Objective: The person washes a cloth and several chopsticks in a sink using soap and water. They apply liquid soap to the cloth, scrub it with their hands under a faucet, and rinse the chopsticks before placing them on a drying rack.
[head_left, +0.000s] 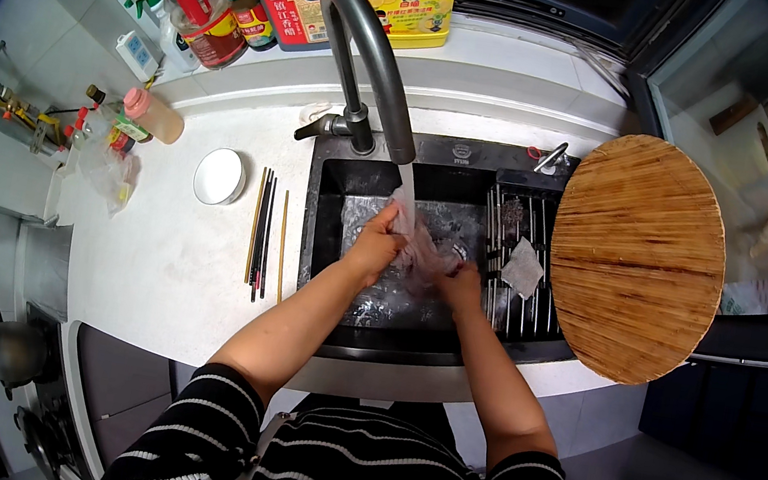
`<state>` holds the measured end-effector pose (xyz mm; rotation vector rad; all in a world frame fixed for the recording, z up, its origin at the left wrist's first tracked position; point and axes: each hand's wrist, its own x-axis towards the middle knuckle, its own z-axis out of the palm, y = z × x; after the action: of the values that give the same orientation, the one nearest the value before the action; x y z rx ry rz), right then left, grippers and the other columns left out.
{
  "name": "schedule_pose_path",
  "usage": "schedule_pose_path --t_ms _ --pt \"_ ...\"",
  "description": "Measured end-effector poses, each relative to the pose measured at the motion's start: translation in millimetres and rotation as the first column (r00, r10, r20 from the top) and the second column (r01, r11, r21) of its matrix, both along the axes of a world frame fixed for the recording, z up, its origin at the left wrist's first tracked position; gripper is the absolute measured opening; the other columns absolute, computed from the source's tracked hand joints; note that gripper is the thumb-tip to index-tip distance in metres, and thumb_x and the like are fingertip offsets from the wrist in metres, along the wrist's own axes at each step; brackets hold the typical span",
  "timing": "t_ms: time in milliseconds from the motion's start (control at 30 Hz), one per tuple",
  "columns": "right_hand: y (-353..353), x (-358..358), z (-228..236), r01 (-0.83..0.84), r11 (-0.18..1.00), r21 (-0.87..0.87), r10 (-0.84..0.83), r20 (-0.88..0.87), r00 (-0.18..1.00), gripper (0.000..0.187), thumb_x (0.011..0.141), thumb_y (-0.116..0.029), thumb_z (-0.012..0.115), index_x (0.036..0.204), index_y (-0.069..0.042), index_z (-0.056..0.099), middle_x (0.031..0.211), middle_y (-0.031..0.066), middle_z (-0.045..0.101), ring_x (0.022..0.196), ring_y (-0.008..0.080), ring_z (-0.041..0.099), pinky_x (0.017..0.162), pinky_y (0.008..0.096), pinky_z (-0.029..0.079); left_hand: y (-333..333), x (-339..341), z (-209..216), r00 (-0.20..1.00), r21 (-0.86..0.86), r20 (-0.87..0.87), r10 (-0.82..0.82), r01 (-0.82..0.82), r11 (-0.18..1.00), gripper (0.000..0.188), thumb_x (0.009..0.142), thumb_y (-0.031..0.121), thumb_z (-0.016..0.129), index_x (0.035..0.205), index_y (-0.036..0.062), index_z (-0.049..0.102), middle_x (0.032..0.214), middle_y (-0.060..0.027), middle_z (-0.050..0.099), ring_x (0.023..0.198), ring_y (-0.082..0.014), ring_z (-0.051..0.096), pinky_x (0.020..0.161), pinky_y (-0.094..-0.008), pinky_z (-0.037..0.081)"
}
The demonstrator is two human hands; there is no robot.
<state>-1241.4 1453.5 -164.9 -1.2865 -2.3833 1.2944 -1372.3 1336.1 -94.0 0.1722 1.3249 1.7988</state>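
My left hand point(375, 245) is in the black sink point(368, 312), right by the water running from the dark tap point(373, 50). Its fingers are closed on one side of a thin, wet, pinkish cloth point(424, 254). On the cloth's other side is my right hand point(462, 285), closed around its edge, though its fingertips are partly hidden. The cloth hangs bunched between both hands under the stream, slightly blurred.
Right of my hands, a roll-up rack point(517, 310) carries a grey square pad point(523, 268) and a scouring ball point(512, 214). A round wooden board point(639, 258) stands beyond it. To the left lie several chopsticks point(262, 237) and a white bowl point(220, 177). Bottles and jugs point(405, 0) line the ledge.
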Motion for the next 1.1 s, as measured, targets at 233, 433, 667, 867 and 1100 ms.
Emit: schedule_pose_path --t_ms 233,433,667,867,1100 --pt "-13.2 -35.1 -11.4 -0.414 0.813 -0.409 0.171 -0.511 0.842 0.054 0.061 -0.017 0.074 0.109 -0.003 0.053 0.097 0.0141 0.061 0.089 0.0255 0.06 0.077 0.0327 0.047 4.9 4.3 21.0 0.973 -0.172 -0.169 -0.158 0.129 0.977 0.049 0.07 -0.013 0.045 0.115 0.005 0.053 0.096 -0.0045 0.059 0.088 -0.015 0.056 0.075 -0.024 0.044" --pt "-7.2 -35.6 52.8 -0.248 0.965 -0.08 0.242 -0.077 0.967 0.03 0.065 -0.02 0.07 0.087 -0.001 0.062 0.082 0.0173 0.062 0.079 0.0305 0.062 0.069 0.0351 0.048 -14.1 -19.9 7.6 0.637 -0.368 -0.754 -0.161 -0.206 0.907 0.052 0.07 -0.005 0.058 0.12 0.0004 0.047 0.099 -0.011 0.054 0.087 -0.019 0.053 0.075 -0.0274 0.042" --pt "-48.0 -37.6 81.9 -0.189 0.915 0.358 0.301 -0.289 0.909 0.032 0.069 -0.008 0.061 0.101 -0.003 0.06 0.086 0.0171 0.057 0.078 0.0355 0.056 0.068 0.0404 0.045 -2.6 3.6 -20.9 0.846 -0.479 -0.532 -0.005 -0.296 0.826 0.046 0.08 0.019 0.059 0.12 0.001 0.044 0.1 -0.0164 0.056 0.09 -0.0307 0.056 0.075 -0.0359 0.047" --pt "-71.0 -15.2 75.9 -0.268 0.945 0.189 0.326 -0.449 0.832 0.033 0.074 -0.004 0.058 0.106 0.0 0.057 0.089 0.0148 0.06 0.079 0.0276 0.062 0.069 0.0328 0.049 -4.4 3.6 -43.2 0.861 0.077 0.508 -0.033 -0.007 0.997 0.056 0.091 0.051 0.034 0.112 0.0009 0.05 0.099 -0.0113 0.059 0.085 -0.0233 0.059 0.071 -0.0316 0.05" --pt "-29.6 -19.9 16.7 -0.035 0.897 -0.442 -0.107 -0.292 0.95 0.044 0.084 -0.035 0.058 0.108 0.001 0.057 0.1 0.009 0.061 0.091 0.0145 0.055 0.081 0.0285 0.042 0.3 19.2 -29.5 0.955 0.216 0.292 -0.052 -0.013 0.976 0.042 0.094 0.036 0.04 0.124 0.0062 0.043 0.119 -0.0065 0.053 0.108 -0.0189 0.051 0.092 -0.0291 0.04"
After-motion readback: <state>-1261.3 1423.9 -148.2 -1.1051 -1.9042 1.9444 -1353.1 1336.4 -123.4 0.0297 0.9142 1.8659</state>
